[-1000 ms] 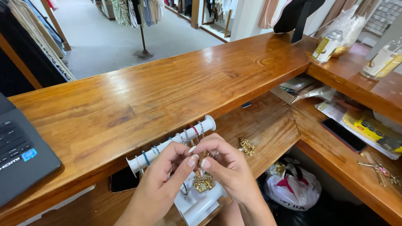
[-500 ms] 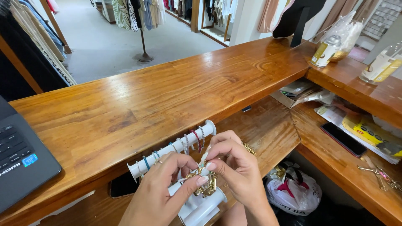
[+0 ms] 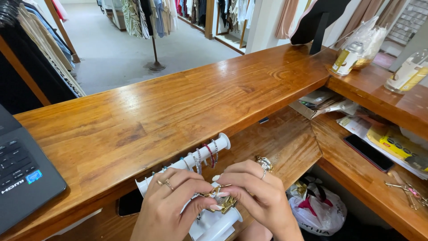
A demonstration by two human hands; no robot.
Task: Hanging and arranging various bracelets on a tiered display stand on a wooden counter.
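**Head view: both hands pinch a gold chain bracelet at a white display roll**

From my remote seat I read the scene left to right. At the far left lies a dark grey laptop (image 3: 20, 178), its matte keyboard corner showing on the glossy, knotted wooden counter (image 3: 133, 125). Below the counter edge sits a white cylindrical bracelet display bar (image 3: 196, 160); its long axis runs from lower left up to upper right, the round end cap pointing right and away from me. Thin beaded bracelets (image 3: 207, 156) in red, white and blue ring it.

The left hand (image 3: 167, 207), wearing gold rings, has thumb and forefinger closed on a chunky gold chain-link bracelet (image 3: 220, 198). The bracelet lies between the two hands, just in front of the bar, above a second white roll (image 3: 220, 225). The right hand (image 3: 261, 196), pale long nails, a ring on one finger, pinches the same chain from the other side.

Further right: a black smartphone (image 3: 368, 151) flat on the lower shelf, and a yellow packet (image 3: 397, 145) beside it.
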